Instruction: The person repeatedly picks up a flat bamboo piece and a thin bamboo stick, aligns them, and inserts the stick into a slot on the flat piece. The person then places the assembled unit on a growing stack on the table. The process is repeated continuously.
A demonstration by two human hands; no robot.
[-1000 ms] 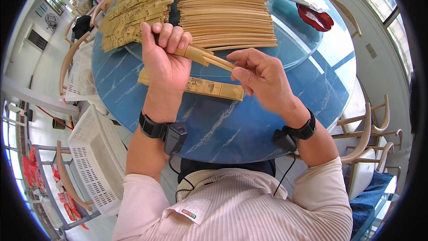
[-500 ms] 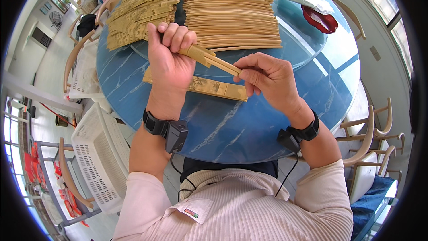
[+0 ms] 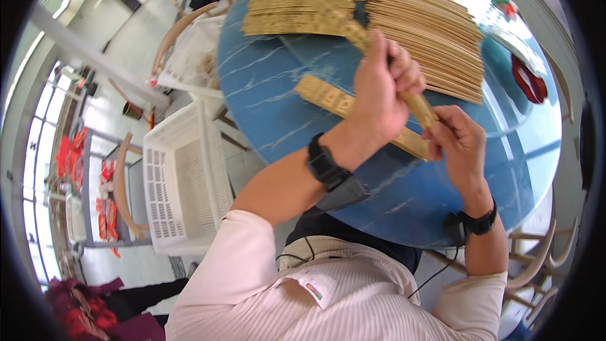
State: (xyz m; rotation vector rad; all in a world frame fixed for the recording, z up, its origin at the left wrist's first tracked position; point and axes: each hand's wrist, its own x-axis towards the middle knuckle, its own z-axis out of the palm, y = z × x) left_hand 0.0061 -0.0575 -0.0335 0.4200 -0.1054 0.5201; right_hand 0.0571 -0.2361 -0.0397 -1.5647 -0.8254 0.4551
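— Wooden, tan, flat: that's the strip (image 3: 416,106) my left hand (image 3: 379,91) has its grip wrapped around, fingers fully curled over it, fist closed. It's raised a little above the table (image 3: 278,101).

— And the other hand?

— My right hand (image 3: 457,142) sits just beside the left, at the strip's lower end, fingers pinched on it there. How tightly, I can't tell; the fingertips are partly hidden.

— What's under the hands?

— A second strip (image 3: 334,101), printed tan, lies flat on the blue marbled table, running diagonally beneath both hands. My left wrist covers part of it.

— Further out?

— Beyond my knuckles there's a broad stack of plain slats (image 3: 435,38), fanned slightly. To its left sits a stack of printed strips (image 3: 303,3), touching or nearly touching the plain one. A red object (image 3: 529,81) rests near the table's far right edge, too small to identify.

— Off the table?

— A white perforated plastic basket (image 3: 183,183) stands on the floor to my left, beside the table. Wooden chairs (image 3: 543,259) show at the right.
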